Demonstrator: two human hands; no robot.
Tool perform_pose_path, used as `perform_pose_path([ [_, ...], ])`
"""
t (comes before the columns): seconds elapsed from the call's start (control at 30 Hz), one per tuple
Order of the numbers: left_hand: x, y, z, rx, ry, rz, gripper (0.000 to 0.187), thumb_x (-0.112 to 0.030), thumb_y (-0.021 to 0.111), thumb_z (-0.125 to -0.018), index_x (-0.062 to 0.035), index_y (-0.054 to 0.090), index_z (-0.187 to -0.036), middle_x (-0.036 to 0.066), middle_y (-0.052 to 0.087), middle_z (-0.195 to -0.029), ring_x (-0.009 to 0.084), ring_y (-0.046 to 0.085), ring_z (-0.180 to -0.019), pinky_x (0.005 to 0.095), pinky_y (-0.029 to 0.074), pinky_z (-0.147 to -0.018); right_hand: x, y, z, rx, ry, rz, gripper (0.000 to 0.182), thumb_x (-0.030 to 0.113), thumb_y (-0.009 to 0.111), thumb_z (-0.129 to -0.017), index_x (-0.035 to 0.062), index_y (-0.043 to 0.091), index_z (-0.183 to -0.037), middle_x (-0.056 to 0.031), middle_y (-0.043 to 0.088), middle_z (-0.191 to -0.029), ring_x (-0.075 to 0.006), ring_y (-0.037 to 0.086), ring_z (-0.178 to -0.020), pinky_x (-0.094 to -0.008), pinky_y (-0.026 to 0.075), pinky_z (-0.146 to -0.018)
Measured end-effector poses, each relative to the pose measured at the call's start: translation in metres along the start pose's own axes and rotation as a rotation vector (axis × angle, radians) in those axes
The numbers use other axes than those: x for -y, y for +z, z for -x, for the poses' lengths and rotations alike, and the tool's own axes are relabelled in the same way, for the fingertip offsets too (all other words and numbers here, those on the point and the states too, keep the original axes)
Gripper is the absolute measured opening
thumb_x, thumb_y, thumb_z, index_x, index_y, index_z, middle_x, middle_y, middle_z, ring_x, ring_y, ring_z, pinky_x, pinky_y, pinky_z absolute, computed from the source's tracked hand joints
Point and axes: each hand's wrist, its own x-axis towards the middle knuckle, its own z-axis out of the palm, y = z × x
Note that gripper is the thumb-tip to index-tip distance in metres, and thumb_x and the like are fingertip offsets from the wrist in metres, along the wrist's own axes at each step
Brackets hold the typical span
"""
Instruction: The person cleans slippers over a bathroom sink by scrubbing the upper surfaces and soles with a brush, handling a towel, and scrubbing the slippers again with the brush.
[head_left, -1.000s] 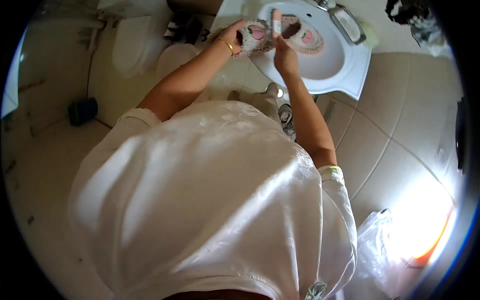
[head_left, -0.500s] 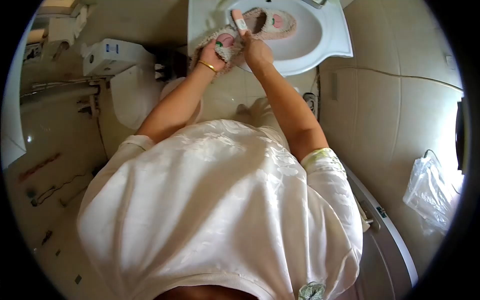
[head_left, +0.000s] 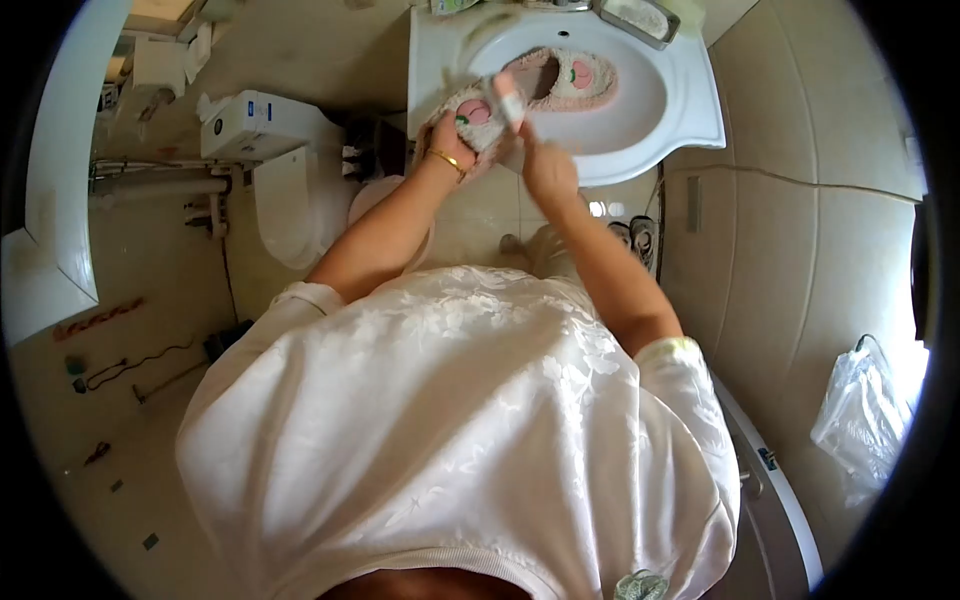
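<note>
My left hand [head_left: 452, 140], with a gold bangle at the wrist, grips a fluffy cream slipper [head_left: 483, 128] with a pink peach patch. The slipper is held at the left front rim of the white washbasin [head_left: 640, 125]. My right hand [head_left: 550, 175] is closed on a pink brush [head_left: 508, 100], which is blurred and lies against or just over the slipper's right side. I cannot make out its bristles clearly. A matching slipper [head_left: 597, 80] rests inside the basin, its opening toward the left.
Left of the basin stand a white toilet [head_left: 285, 205] and a white box [head_left: 265, 125]. A soap dish [head_left: 640, 18] sits on the basin's back right corner. Shoes [head_left: 643, 240] lie on the floor by the right wall. A plastic bag [head_left: 862, 405] hangs at right.
The whole view has shifted, so everything appears lower and farther right. My right hand has moved the brush slightly against the held slipper. Both grips stay the same.
</note>
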Motion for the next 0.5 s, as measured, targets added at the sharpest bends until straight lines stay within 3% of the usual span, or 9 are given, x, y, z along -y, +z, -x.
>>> perform_pose_path([
  [0.07,-0.005,-0.004,-0.001,-0.033,-0.027,-0.015,0.048,-0.036,0.029,-0.095,-0.0027,0.044,-0.126,0.014,0.050,-0.125,0.0307,0.045,-0.117,0.0437,0.033,-0.103,-0.001,0.025,0.040,0.017,-0.164,0.062,0.045,0.014,0.029,-0.094,0.0200,0.028,-0.139,-0.0220,0.060,-0.097,-0.0371,0.061,-0.084,-0.0457,0.049,-0.073],
  [0.13,0.000,-0.008,-0.002,-0.069,0.011,-0.047,0.048,-0.037,0.028,-0.094,-0.0041,0.046,-0.125,0.013,0.051,-0.123,0.0308,0.046,-0.116,0.0443,0.034,-0.102,0.006,0.021,0.061,0.162,-0.117,0.056,0.042,0.020,0.027,-0.096,0.0192,0.030,-0.138,-0.0222,0.060,-0.096,-0.0380,0.061,-0.084,-0.0460,0.049,-0.072],
  [0.27,0.002,-0.005,-0.004,-0.002,-0.015,-0.021,0.051,-0.040,0.027,-0.094,-0.0047,0.044,-0.126,0.013,0.049,-0.127,0.0310,0.046,-0.116,0.0453,0.035,-0.101,-0.020,0.003,-0.032,-0.001,0.026,0.000,0.044,0.032,0.023,-0.098,0.0118,0.032,-0.136,-0.0227,0.060,-0.097,-0.0378,0.061,-0.086,-0.0455,0.049,-0.072],
  [0.33,0.004,0.006,0.002,-0.041,0.041,-0.082,0.054,-0.043,0.024,-0.094,-0.0035,0.042,-0.127,0.014,0.047,-0.128,0.0324,0.046,-0.116,0.0462,0.036,-0.101,0.002,-0.039,-0.037,0.096,0.179,-0.146,0.043,0.025,0.026,-0.097,0.0106,0.030,-0.137,-0.0232,0.059,-0.097,-0.0373,0.061,-0.087,-0.0454,0.049,-0.073],
  [0.43,0.005,-0.008,-0.015,0.098,0.068,-0.044,0.054,-0.043,0.024,-0.094,-0.0037,0.042,-0.127,0.013,0.050,-0.125,0.0317,0.048,-0.114,0.0456,0.036,-0.100,-0.012,-0.003,-0.009,0.079,-0.085,0.078,0.051,0.012,0.034,-0.091,0.0224,0.025,-0.140,-0.0234,0.059,-0.097,-0.0380,0.061,-0.085,-0.0439,0.049,-0.072],
  [0.5,0.004,-0.005,-0.017,-0.066,0.052,-0.096,0.053,-0.043,0.027,-0.094,-0.0043,0.043,-0.126,0.012,0.051,-0.124,0.0310,0.049,-0.113,0.0457,0.037,-0.100,-0.013,0.004,0.031,0.130,-0.137,0.090,0.056,0.009,0.036,-0.088,0.0225,0.023,-0.141,-0.0249,0.058,-0.100,-0.0382,0.061,-0.086,-0.0457,0.049,-0.072],
])
